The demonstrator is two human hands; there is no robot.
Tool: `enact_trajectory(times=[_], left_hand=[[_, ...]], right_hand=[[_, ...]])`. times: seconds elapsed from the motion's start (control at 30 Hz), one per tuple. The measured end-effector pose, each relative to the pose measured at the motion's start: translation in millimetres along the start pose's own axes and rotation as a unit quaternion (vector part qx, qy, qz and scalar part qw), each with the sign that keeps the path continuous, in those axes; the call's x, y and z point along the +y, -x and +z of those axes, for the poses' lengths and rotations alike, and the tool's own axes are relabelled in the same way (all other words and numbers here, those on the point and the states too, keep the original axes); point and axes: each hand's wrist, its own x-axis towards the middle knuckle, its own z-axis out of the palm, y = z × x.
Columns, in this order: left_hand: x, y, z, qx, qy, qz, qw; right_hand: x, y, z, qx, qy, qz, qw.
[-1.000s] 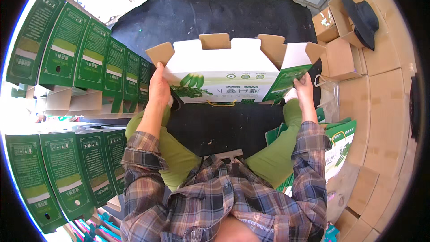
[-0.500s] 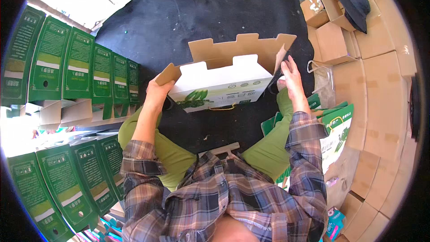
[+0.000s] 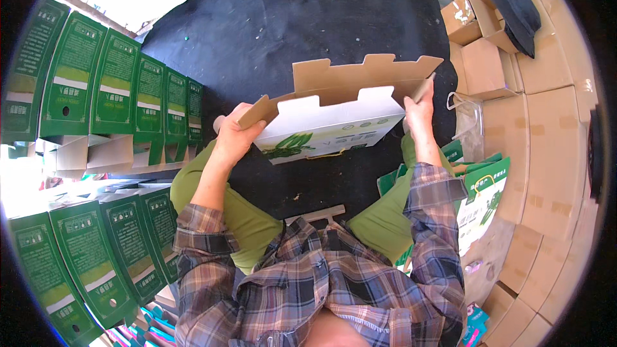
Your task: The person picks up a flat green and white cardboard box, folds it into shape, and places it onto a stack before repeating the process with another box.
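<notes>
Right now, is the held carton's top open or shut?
Open: the carton shows its brown inside between separated front and back walls.

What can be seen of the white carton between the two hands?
The carton looks like cardboard: white outside, green vegetables printed on the near face, brown inside. Its open top faces up, with tabbed edges along both long sides. A yellow cord shows low on the near face. The carton is over the black mat; whether it rests there is unclear. The left hand grips the left end flap; the right hand holds the right end.
</notes>
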Motion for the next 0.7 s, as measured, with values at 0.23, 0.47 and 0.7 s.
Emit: enact_trajectory(times=[0.23, 0.47, 0.7], left_hand=[[4.3, 1.6, -14.8, 0.16, 0.208, -0.025, 0.965], [6.2, -5.4, -30.0, 0.219, 0.258, -0.075, 0.938], [-6.3, -8.3, -66.8, 0.256, -0.093, -0.067, 0.96]], right_hand=[[-28.8, 20.1, -23.8, -0.074, -0.234, 0.016, 0.969], [0.5, 19.6, -27.4, -0.144, -0.305, 0.053, 0.94], [-24.4, 29.3, -35.9, -0.22, -0.334, 0.13, 0.907]])
